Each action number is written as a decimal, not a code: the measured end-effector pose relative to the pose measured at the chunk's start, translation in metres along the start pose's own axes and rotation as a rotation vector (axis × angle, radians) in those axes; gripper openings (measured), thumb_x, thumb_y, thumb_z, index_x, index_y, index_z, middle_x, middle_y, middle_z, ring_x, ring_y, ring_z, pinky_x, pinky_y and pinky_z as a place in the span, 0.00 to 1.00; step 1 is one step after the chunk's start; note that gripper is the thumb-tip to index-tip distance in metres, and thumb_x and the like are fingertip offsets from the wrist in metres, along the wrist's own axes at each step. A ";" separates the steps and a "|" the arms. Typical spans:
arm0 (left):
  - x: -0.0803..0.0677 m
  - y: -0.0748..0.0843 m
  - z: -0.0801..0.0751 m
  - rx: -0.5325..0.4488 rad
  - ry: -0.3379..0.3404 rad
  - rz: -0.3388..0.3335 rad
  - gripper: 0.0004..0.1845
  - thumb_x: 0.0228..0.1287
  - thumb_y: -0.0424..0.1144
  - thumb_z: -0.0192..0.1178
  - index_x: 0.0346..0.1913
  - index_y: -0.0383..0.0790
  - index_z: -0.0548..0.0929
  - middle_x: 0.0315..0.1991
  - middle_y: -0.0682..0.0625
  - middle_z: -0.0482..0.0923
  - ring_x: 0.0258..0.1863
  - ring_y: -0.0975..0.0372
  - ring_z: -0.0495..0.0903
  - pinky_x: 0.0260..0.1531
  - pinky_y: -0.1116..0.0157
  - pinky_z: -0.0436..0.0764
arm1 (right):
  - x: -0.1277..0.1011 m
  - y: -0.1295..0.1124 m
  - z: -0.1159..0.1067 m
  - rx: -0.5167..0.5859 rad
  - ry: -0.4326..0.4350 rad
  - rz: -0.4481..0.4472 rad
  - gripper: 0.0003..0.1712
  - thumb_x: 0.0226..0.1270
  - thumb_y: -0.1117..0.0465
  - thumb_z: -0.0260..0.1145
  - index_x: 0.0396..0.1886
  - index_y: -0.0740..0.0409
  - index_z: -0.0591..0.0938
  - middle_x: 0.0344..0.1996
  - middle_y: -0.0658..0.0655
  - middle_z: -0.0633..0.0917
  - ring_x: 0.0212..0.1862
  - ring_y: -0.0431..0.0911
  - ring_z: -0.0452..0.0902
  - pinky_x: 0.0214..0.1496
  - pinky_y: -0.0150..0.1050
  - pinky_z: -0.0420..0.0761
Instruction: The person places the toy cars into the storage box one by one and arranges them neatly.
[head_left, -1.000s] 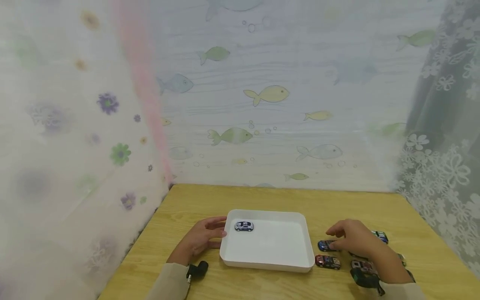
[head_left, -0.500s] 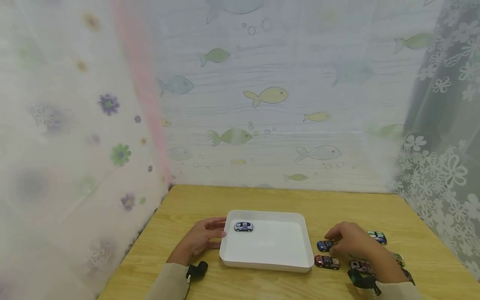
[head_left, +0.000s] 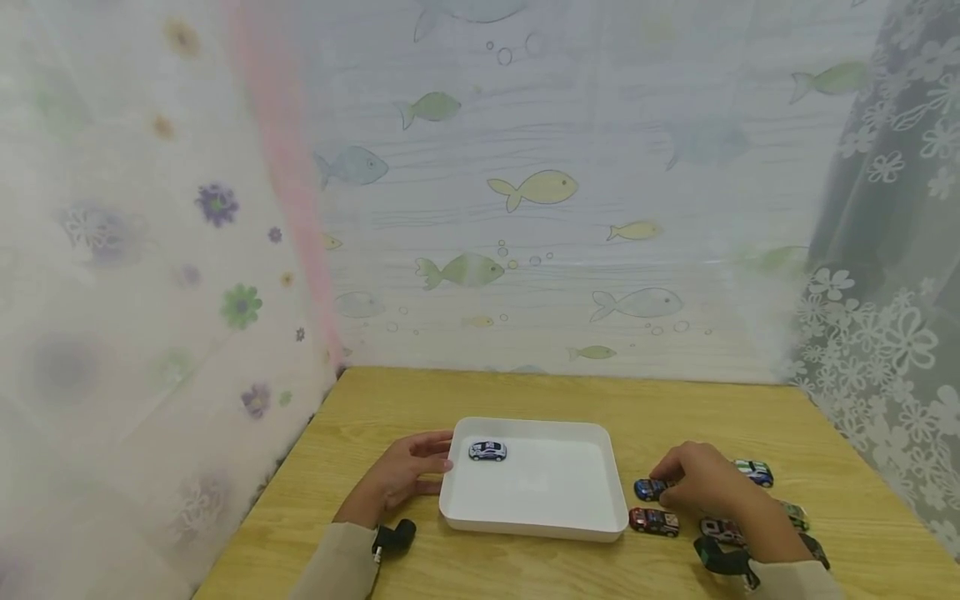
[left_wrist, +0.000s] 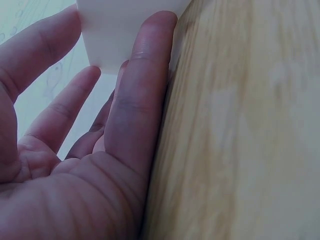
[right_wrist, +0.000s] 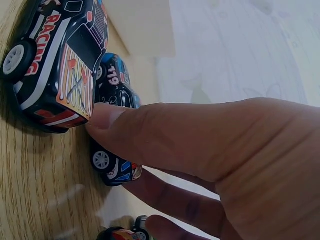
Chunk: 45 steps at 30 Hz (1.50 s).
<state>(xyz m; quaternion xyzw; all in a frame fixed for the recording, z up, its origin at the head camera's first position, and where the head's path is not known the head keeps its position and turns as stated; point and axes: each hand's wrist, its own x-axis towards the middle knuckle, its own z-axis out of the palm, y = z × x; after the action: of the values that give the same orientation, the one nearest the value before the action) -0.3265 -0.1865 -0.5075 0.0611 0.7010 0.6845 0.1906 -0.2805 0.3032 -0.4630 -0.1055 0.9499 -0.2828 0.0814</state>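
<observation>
Right hand point(head_left: 701, 486) lower, perhaps gripping blue car point(head_left: 649, 489).

The black toy car point(right_wrist: 55, 60) reads "RACING" in red along its side. The blue toy car point(right_wrist: 114, 87) just beside it bears the number "119" on its roof.

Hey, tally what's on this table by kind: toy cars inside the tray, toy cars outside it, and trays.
Toy cars in the white tray: 1, the silver car
Toy cars on the table: 5 in view, among them the blue car that the right hand pinches; the hand may hide more
White trays: 1
Total: 7
</observation>
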 end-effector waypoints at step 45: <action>-0.003 0.002 0.001 0.006 -0.001 -0.003 0.36 0.68 0.34 0.70 0.77 0.42 0.70 0.75 0.35 0.67 0.63 0.49 0.80 0.53 0.49 0.87 | -0.003 -0.009 -0.010 -0.079 0.041 -0.140 0.13 0.56 0.56 0.81 0.42 0.49 0.91 0.37 0.46 0.89 0.36 0.39 0.82 0.35 0.38 0.83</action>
<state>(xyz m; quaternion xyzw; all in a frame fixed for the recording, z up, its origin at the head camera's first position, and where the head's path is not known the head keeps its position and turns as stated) -0.3240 -0.1861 -0.5054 0.0608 0.7031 0.6821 0.1917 -0.2781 0.3017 -0.4490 -0.1690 0.9521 -0.2520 0.0378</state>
